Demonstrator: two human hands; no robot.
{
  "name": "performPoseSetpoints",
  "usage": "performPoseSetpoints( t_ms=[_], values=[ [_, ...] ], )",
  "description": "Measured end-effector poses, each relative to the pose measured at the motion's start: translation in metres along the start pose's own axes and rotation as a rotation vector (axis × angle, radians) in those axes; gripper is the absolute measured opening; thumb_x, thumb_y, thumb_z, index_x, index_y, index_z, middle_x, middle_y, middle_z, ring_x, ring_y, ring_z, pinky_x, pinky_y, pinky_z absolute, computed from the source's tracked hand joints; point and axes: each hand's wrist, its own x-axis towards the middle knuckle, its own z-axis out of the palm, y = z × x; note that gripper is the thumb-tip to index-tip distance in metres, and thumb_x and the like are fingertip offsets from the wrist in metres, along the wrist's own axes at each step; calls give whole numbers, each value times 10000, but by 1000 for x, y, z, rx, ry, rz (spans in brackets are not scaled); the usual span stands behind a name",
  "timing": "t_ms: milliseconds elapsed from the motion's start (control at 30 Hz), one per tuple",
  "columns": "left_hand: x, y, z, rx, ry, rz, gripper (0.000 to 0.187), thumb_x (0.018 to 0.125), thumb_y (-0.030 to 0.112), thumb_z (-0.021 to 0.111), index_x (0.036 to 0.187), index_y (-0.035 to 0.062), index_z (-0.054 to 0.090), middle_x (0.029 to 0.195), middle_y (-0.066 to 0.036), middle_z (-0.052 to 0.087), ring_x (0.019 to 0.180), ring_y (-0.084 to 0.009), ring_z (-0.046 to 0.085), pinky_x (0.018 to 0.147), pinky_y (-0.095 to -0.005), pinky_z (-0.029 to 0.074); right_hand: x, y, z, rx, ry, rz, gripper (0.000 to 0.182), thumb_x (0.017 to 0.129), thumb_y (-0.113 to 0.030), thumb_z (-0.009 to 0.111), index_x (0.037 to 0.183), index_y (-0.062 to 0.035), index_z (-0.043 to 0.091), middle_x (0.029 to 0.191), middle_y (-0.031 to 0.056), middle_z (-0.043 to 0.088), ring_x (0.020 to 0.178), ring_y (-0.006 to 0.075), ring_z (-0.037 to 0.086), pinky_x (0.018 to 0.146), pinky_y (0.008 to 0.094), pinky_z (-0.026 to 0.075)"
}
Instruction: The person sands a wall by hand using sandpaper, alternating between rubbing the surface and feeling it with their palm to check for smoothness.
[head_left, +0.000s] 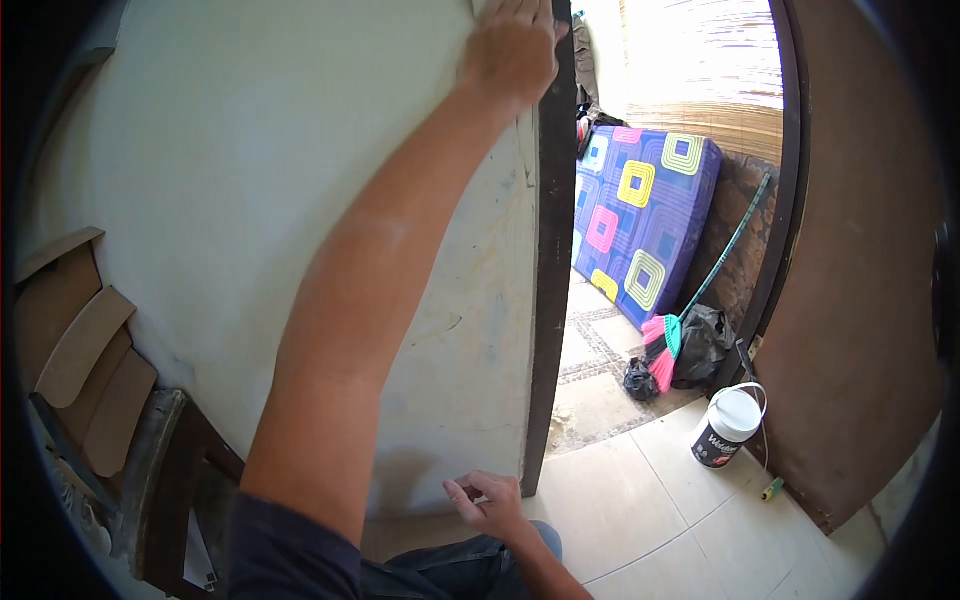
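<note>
High up in the head view, my left hand (510, 50) lies flat against the pale wall (250, 130), right beside the dark door frame (555, 240). Its fingers point upward, and their tips are cut off by the top edge. Nothing can be made out under the palm. My right hand (488, 505) is low, above my leg and near the foot of the wall. Its fingers are loosely curled with the thumb apart, and nothing shows in it. Faint patches and a small crack mark the wall between both hands.
Wooden furniture (150, 480) stands at the lower left. Beyond the doorway are a patterned mattress (640, 215), a pink broom (662, 350) and black bags (705, 345). A white-lidded bucket (730, 425) sits on the tiles by the brown door (860, 250); a small green-yellow object (772, 489) lies nearby.
</note>
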Motion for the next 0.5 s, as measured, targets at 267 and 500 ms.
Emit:
performPoseSetpoints(
  t_ms=[267, 500],
  values=[
    [-134, 20, -50, -46, -46, 49, 516, 943, 175, 578, 1393, -50, 466, 1486, -160, 454, 1409, -276, 389, 1165, -410, 303, 60, -10, -23, 1, 96, -201, 143, 809, -111, 771, 710, -71, 677, 619, 61, 650, 499, 167, 611, 461, 281, 459],
    [-59, -17, -30, -124, 95, 185, 485, 894, 138, 615, 1343, -23, 528, 1450, -164, 494, 1384, -285, 422, 1160, -396, 325, 281, -100, -85, -363, 487, -893, 432, 704, -49, 742, 1115, -14, 612, 1083, 176, 632, 966, 364, 605, 793, 413, 512]
  ],
)
